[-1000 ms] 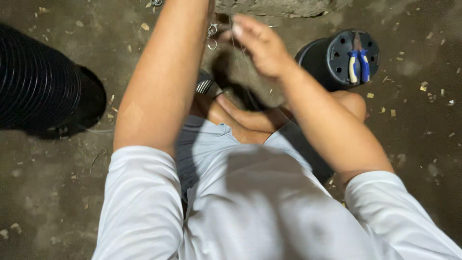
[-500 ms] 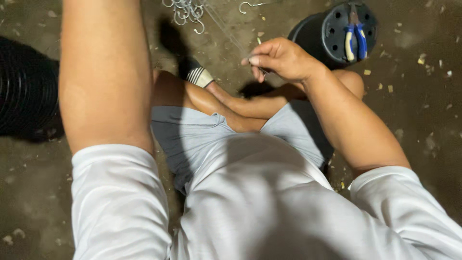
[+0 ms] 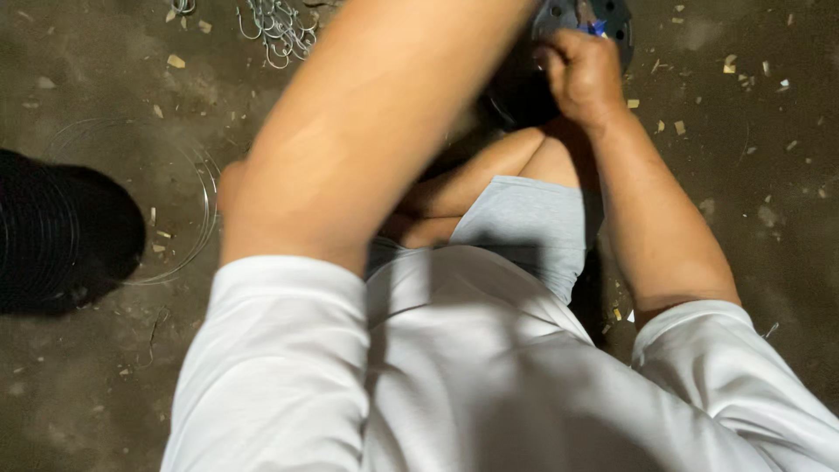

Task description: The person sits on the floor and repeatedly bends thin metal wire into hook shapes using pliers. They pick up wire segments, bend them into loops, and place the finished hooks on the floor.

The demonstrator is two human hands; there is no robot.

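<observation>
My right hand (image 3: 581, 77) is curled into a fist on the rim of a black round container (image 3: 616, 26) at the top right. A blue tool handle (image 3: 597, 28), like that of pliers, sticks out just above the fingers, so the hand seems to grip it. My left forearm (image 3: 367, 131) stretches diagonally up across the middle of the view. Its hand passes beyond the top edge and is hidden. Below are my white sleeves, grey shorts and bent bare knees.
A black ribbed coil (image 3: 52, 232) lies at the left on the dirt floor. A thin wire loop (image 3: 205, 188) lies beside it. A heap of bent metal wire hooks (image 3: 280, 26) sits at the top. Wood chips are scattered at the right.
My right hand has moved from above my knee onto the black container and closed by the blue handle. My left arm has swung across towards the upper right.
</observation>
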